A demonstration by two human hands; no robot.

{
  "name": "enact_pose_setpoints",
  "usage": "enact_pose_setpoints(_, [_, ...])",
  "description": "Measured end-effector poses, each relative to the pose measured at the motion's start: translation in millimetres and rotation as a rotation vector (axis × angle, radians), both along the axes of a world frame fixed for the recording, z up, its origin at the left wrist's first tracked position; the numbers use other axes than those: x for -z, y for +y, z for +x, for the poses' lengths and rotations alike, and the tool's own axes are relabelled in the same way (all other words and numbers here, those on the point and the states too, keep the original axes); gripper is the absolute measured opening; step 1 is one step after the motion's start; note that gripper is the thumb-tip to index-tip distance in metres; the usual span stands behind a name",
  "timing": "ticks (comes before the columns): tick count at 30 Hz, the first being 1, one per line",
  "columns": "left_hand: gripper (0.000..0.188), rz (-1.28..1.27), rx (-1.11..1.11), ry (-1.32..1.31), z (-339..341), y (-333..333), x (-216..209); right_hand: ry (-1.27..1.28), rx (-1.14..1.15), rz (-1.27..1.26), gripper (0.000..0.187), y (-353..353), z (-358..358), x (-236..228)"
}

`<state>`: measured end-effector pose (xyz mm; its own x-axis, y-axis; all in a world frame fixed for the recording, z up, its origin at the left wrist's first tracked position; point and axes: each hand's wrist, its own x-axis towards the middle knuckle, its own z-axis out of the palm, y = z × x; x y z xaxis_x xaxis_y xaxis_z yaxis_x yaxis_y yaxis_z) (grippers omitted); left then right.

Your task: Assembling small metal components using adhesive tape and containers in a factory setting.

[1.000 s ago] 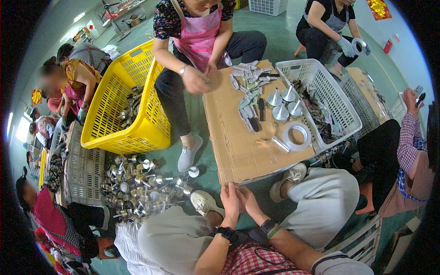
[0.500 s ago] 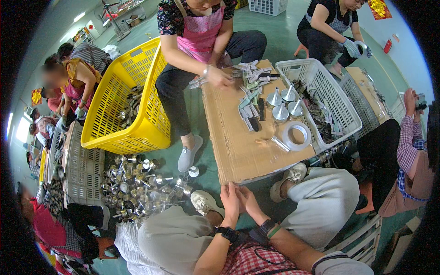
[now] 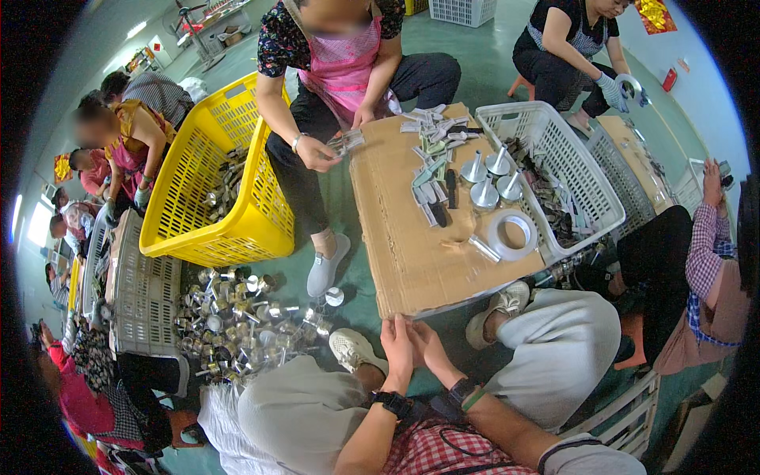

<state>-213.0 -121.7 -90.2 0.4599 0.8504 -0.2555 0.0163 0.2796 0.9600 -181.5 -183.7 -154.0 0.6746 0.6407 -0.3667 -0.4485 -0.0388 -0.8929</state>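
My left hand (image 3: 397,345) and my right hand (image 3: 431,350) meet at the near edge of a cardboard-topped work surface (image 3: 404,245). Both have curled fingers pressed close together; anything between them is hidden. Further up on the cardboard lie a roll of clear tape (image 3: 494,237) and a short metal rod-like piece (image 3: 484,248). Behind the tape stand several round metal discs with upright stems (image 3: 484,195). A loose pile of flat grey, green and black strips (image 3: 434,162) spreads toward the far edge.
Opposite, a person in a pink apron holds small pale pieces (image 3: 346,142). A white crate (image 3: 590,214) with strips adjoins the cardboard's right side. To the left stands a yellow crate (image 3: 237,247); many stemmed metal parts (image 3: 237,317) lie on the floor before it.
The person opposite has drawn a hand back from the strip pile to the cardboard's left corner. At the far right, a gloved person's tape roll has shifted. My hands stay put.
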Motion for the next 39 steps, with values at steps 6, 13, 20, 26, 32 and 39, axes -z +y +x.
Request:
enact_pose_setpoints(6, [0.024, -0.014, -0.001, -0.004, -2, 1, 5, -0.044, -0.003, 0.007, 0.027, -1, 1, 4])
enact_pose_setpoints(13, [0.018, -0.076, 0.019, -0.066, -4, 3, 8, -0.213, 0.002, -0.103, 0.030, 0, 2, 15])
enact_pose_setpoints(20, [0.018, -0.100, 0.045, -0.075, -6, 5, 3, -0.247, -0.007, -0.199, 0.036, 2, 5, 11])
enact_pose_setpoints(26, [0.017, -0.081, 0.021, -0.080, -6, 7, 2, -0.286, 0.032, -0.196, 0.034, 7, 6, 14])
enact_pose_setpoints(32, [0.016, -0.129, -0.002, -0.102, -6, 9, -2, -0.259, 0.070, -0.140, 0.026, 9, 8, 7])
enact_pose_setpoints(39, [0.021, -0.181, -0.001, -0.130, -7, 11, 3, -0.247, -0.011, -0.176, 0.025, 9, 13, 9])
